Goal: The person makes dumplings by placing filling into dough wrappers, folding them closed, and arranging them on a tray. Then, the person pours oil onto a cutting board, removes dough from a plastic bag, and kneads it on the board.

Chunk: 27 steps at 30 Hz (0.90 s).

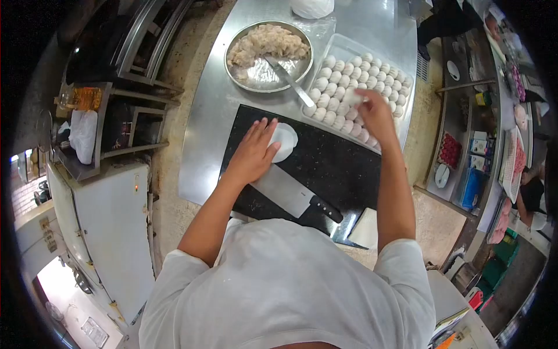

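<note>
My left hand [254, 150] lies with fingers stretched over the left edge of a stack of round white dough wrappers [286, 143] on a black cutting board [343, 168]. Over a clear plastic tray [310, 120] filled with rows of white dumplings [331, 90], my right hand [375, 110] pinches a white dumpling [352, 97], slightly blurred. Below the wrappers lies a cleaver [286, 191], its black handle pointing lower right. A round metal pan [256, 86] holds pale minced filling [268, 45]. A flat metal spatula [293, 86] leans across the pan's rim toward the tray.
The board and tray rest on a steel table [203, 134]. A white plastic bag [313, 7] sits at its far end. At the board's lower right is a folded white cloth [365, 228]. A white fridge [113, 215] stands left; shelves [450, 122] stand right.
</note>
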{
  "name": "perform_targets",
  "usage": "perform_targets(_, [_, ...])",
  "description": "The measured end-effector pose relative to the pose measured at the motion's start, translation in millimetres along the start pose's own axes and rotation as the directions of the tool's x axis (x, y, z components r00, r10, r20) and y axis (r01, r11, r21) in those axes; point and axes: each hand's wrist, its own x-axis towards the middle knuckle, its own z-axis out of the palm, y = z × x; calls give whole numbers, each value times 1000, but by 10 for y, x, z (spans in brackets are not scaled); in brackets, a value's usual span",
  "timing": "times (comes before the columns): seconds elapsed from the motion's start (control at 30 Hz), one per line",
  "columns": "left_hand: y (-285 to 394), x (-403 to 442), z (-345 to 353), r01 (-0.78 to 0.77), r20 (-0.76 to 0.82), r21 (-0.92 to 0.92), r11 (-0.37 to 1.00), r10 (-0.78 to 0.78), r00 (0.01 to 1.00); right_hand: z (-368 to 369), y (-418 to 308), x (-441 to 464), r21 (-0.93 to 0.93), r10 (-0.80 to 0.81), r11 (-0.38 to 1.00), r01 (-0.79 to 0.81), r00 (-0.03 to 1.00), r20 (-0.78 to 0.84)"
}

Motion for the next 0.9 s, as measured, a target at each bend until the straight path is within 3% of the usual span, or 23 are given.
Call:
perform_targets(0.03, [-73,-33,96,45,7,9,999,-45,999,-109,27,220,-60,56,997,-58,998,-39])
perform_targets(0.1, [-75,-65,169,94,18,17,995,-94,995,-213,77,673,-171,-108,982,74,975,-194])
perform_targets(0.13, [-39,-74,180,86,35,103,991,-90,995,-251,119,897,-170,-105,983,73,976,-191])
perform_targets(0.17, [-11,-81,185,77,53,188,979,-89,995,-278,167,1109,-280,-233,944,175,954,-188])
perform_targets(0.2, [8,-78,174,82,55,190,978,-94,994,-291,194,1276,-385,-357,882,271,919,-171])
perform_targets(0.23, [24,-66,157,102,53,156,982,-111,992,-300,177,1401,-382,-357,883,273,919,-168])
perform_targets(0.3, [39,-49,133,124,52,124,985,-131,990,-304,181,1593,-650,-466,651,393,882,67])
perform_targets(0.33, [41,-47,124,134,56,103,986,-140,989,-297,225,1660,-648,-466,652,394,882,68])
perform_targets(0.4, [14,-43,118,147,58,82,986,-152,987,-294,269,1739,-697,-470,528,486,850,237])
perform_targets(0.5, [-6,-62,133,146,54,41,988,-148,988,-271,298,1729,-731,-541,452,511,809,230])
perform_targets(0.63, [14,-58,136,134,44,58,989,-137,990,-334,234,1745,-698,-369,553,455,885,285])
perform_targets(0.7, [10,-46,119,139,43,44,989,-141,989,-328,177,1721,-856,-167,439,274,961,222])
perform_targets(0.83, [-6,-44,116,143,48,25,989,-144,988,-210,288,1846,-814,-207,518,262,962,179])
perform_targets(0.9, [-8,-44,117,136,44,32,990,-138,989,-66,308,1788,-709,-179,683,176,981,70])
